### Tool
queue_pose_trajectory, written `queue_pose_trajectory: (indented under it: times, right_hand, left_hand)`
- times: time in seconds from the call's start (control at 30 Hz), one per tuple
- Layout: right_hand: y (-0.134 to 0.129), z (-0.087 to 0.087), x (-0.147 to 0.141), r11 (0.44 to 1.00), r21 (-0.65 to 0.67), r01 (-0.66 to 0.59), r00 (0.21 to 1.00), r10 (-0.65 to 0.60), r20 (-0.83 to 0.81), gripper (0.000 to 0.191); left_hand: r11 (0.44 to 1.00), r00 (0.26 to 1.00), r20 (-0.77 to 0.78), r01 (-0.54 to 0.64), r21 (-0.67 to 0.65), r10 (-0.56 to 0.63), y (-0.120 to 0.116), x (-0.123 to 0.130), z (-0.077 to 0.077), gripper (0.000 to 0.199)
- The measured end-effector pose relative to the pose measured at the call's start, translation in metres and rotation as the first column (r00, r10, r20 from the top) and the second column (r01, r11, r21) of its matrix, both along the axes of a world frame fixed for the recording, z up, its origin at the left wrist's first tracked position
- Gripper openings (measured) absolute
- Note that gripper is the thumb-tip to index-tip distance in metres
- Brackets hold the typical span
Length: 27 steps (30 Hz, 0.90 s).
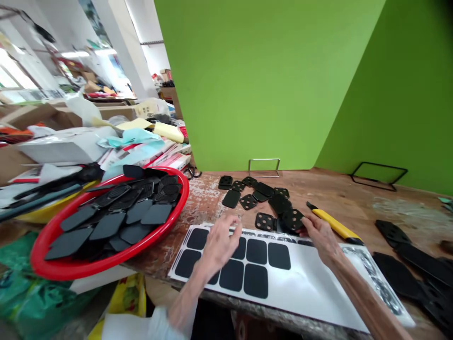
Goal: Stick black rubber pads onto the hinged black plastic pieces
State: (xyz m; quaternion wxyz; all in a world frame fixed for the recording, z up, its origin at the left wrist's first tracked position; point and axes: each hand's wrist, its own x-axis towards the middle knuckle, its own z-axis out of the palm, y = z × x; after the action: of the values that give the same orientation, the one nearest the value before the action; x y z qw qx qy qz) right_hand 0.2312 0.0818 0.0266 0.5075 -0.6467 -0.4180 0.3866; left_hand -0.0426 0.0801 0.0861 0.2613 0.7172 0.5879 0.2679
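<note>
My left hand point(221, 241) hovers over a white sheet point(307, 283) bearing several black rounded squares point(256, 281), its fingers curled together; whether anything small is between them is hidden. At the sheet's far edge, my right hand point(320, 233) has its fingertips on a black piece with holes point(293, 219). Beyond the sheet lie several more black pieces point(231, 199), some with round holes, some plain. A yellow cutter knife point(336, 223) rests just beyond my right hand.
A red basin point(184, 198) full of black flat pieces stands at left. Long black parts point(396, 274) lie at right. Two wire stands point(264, 160) touch a green panel point(262, 85). Boxes and papers crowd the left back.
</note>
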Motion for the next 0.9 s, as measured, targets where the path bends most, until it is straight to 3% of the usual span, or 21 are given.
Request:
queue_pose_trajectory:
  times: [0.13,0.23,0.33,0.47,0.57,0.7,0.8,0.9]
  right_hand:
    - [0.016,-0.002,0.014,1.0,-0.016,-0.026,0.986,0.028,0.167,0.041]
    - [0.025,-0.003,0.024,0.999,0.005,-0.049,0.95,0.045,0.31,0.037]
    - [0.03,-0.007,0.031,0.995,0.038,-0.089,0.902,0.065,0.428,0.031]
    - [0.032,-0.017,0.03,0.985,0.071,-0.157,0.845,0.096,0.526,0.032]
    - [0.031,-0.021,0.028,0.976,0.082,-0.202,0.804,0.117,0.582,0.032]
    - [0.024,-0.012,0.025,0.97,0.084,-0.23,0.757,0.125,0.642,0.03]
    - [0.009,0.013,0.012,0.967,0.112,-0.227,0.724,0.09,0.684,0.031]
    - [-0.013,0.042,-0.02,0.929,0.198,-0.314,0.72,0.097,0.687,0.038]
  left_hand:
    - [0.99,0.981,-0.144,-0.134,-0.042,0.127,0.095,-0.003,-0.006,0.023]
    - [0.966,0.949,-0.202,-0.255,-0.041,0.242,0.151,0.002,-0.014,0.032]
    - [0.933,0.913,-0.209,-0.36,-0.015,0.35,0.185,0.009,-0.019,0.042]
    - [0.912,0.901,-0.177,-0.408,-0.044,0.395,0.208,0.014,-0.021,0.044]
    - [0.912,0.917,-0.104,-0.395,-0.111,0.385,0.217,0.012,-0.016,0.037]
    - [0.914,0.922,0.121,-0.335,-0.229,0.368,0.21,0.007,0.006,0.041]
    - [0.926,0.886,0.367,-0.151,-0.347,0.282,0.175,0.011,0.026,0.054]
    - [0.912,0.791,0.578,0.065,-0.405,0.2,0.112,0.02,0.036,0.063]
